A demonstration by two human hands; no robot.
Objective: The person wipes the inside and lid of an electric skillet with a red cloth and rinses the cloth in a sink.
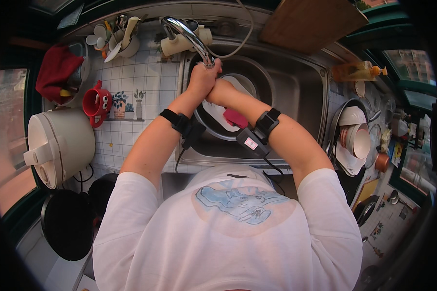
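My left hand is right at the outlet of the chrome gooseneck faucet, its fingers partly behind the spout end. Pressed close against it is my right hand, and the fingers of both are largely hidden. Whether either hand holds anything cannot be told. Below them a round metal basin sits in the stainless steel sink. A white dish and a round bowl lie in the basin. A crumpled red cloth rests on the white dish, beside my right forearm.
Left on the tiled counter are a red mug, a rice cooker and a utensil holder. Stacked bowls and a soap pump bottle stand right. A wooden board leans behind the sink.
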